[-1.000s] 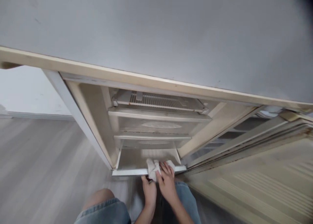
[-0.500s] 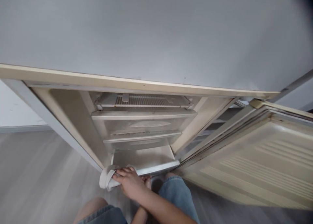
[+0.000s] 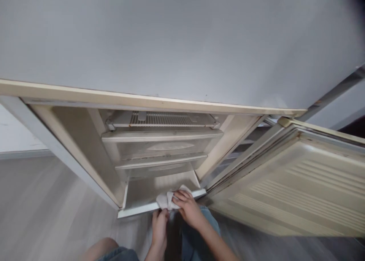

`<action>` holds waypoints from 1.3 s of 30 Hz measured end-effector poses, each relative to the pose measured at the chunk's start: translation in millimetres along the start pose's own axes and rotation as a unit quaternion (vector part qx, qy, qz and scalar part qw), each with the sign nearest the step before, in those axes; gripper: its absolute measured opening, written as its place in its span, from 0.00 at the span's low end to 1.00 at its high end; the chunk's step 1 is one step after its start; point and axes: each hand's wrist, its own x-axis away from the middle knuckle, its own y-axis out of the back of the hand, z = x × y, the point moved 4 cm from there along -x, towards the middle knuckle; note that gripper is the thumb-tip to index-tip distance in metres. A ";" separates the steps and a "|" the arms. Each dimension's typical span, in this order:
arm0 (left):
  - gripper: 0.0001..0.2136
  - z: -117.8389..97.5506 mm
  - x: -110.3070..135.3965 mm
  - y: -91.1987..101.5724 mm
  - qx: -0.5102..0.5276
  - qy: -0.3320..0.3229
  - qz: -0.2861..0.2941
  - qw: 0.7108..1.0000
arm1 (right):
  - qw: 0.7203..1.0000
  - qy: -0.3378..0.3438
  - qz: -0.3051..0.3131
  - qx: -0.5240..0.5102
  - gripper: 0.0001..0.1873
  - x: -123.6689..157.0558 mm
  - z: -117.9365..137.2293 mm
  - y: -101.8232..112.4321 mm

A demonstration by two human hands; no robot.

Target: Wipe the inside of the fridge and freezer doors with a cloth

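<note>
A crumpled white cloth (image 3: 168,199) lies over the front lip of the lowest shelf (image 3: 137,211) in an open refrigerator compartment. My right hand (image 3: 188,209) rests on top of the cloth, with its fingers wrapped over it. My left hand (image 3: 159,228) comes up from below, its fingertips touching the cloth under the lip. That hand's grip is partly hidden. Above the shelf sit pale plastic drawers (image 3: 162,145) and a slotted vent grille (image 3: 162,119).
The cream inner side of the open door (image 3: 285,189) swings out to the right, close to my right forearm. A large grey door panel (image 3: 171,37) fills the top of the view. Wood-look flooring (image 3: 51,200) lies to the left. My denim-clad knees (image 3: 196,238) are below.
The cloth and my right hand have slid right, from the left end of the lip to its middle. My left hand has come into view below the lip.
</note>
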 end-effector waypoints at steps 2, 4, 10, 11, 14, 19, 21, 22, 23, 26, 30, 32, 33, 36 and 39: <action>0.02 -5.8 2.0 3.8 0.039 0.025 -0.007 0.999 | 0.999 -0.036 -0.031 0.007 0.31 15.3 -25.0 3.5; 0.02 -11.1 3.3 6.1 0.068 0.039 -0.026 0.997 | 0.994 -0.066 -0.082 -0.012 0.31 29.5 -49.9 5.7; 0.03 -17.3 2.7 1.4 0.072 0.059 -0.043 0.995 | 0.854 -0.245 -0.380 -0.257 0.24 61.3 -98.7 18.2; 0.03 -18.0 2.0 -0.1 0.063 0.053 -0.045 0.996 | 0.803 -0.287 -0.416 -0.316 0.28 65.5 -100.2 19.9; 0.06 -18.6 -1.2 -3.7 0.045 0.037 -0.053 0.997 | 0.652 -0.348 -0.486 -0.467 0.34 76.0 -90.0 29.0; 0.11 -16.6 -9.2 -8.1 0.045 0.021 -0.067 0.996 | 0.518 -0.314 -0.586 -0.537 0.32 93.4 -55.4 58.5; 0.13 -18.5 -14.2 -12.4 0.055 0.017 -0.059 0.997 | 0.497 -0.294 -0.603 -0.550 0.31 96.1 -45.1 66.6; 0.14 -20.3 -17.2 -15.3 0.061 0.015 -0.051 0.997 | 0.485 -0.288 -0.609 -0.557 0.32 96.5 -41.6 68.9; 0.15 -22.7 -20.5 -18.5 0.066 0.013 -0.042 0.997 | 0.475 -0.286 -0.613 -0.563 0.32 96.3 -39.1 70.1; 0.16 -31.1 -32.8 -28.7 0.081 0.003 -0.021 0.997 | 0.449 -0.292 -0.612 -0.581 0.33 94.1 -36.4 69.0; 0.16 -41.1 -53.0 -41.4 0.082 -0.014 -0.005 0.997 | 0.422 -0.298 -0.611 -0.600 0.34 93.8 -37.5 64.9; 0.17 -46.3 -62.9 -48.1 0.076 -0.025 0.010 0.997 | 0.416 -0.293 -0.620 -0.597 0.34 95.9 -37.8 62.8; 0.17 -49.1 -67.3 -51.5 0.073 -0.031 0.020 0.997 | 0.415 -0.289 -0.627 -0.593 0.33 97.0 -37.7 60.9; 0.18 -58.4 -77.8 -59.8 0.057 -0.047 0.050 0.996 | 0.427 -0.284 -0.634 -0.578 0.32 97.2 -35.5 48.1; 0.19 -65.4 -83.5 -63.3 0.028 -0.058 0.071 0.995 | 0.456 -0.307 -0.618 -0.562 0.34 90.3 -33.9 21.2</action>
